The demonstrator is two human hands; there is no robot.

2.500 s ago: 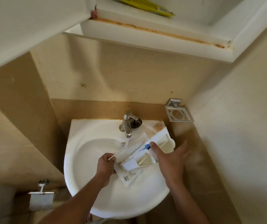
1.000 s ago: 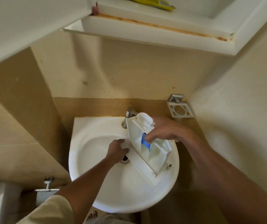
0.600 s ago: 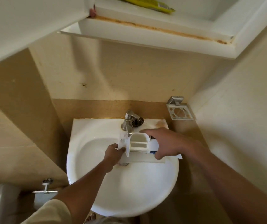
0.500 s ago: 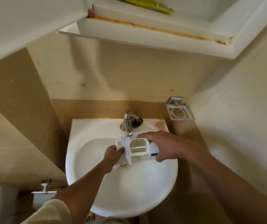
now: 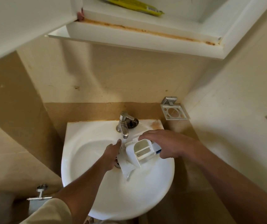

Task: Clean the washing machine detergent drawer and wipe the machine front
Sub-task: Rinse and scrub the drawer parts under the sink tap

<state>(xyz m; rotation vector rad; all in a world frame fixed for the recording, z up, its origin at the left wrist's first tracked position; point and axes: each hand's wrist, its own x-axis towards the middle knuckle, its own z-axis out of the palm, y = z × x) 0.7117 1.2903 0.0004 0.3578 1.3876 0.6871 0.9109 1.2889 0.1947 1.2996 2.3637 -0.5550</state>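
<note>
White plastic drawer [image 5: 135,152], tilted, over the bowl of the sink [image 5: 113,207], just below and right of the tap [image 5: 124,125]. Right hand [image 5: 166,144] over its far right end, fingers [image 5: 147,134] curled round the rim; blue piece [image 5: 159,151] visible beneath the palm. Left hand [image 5: 111,153] just beside the drawer's left edge, one finger straight under the spout; other fingers hidden, grasp impossible to tell.

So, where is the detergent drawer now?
In the head view the detergent drawer is over the sink, just right of the tap, gripped from above by the right hand.
</note>
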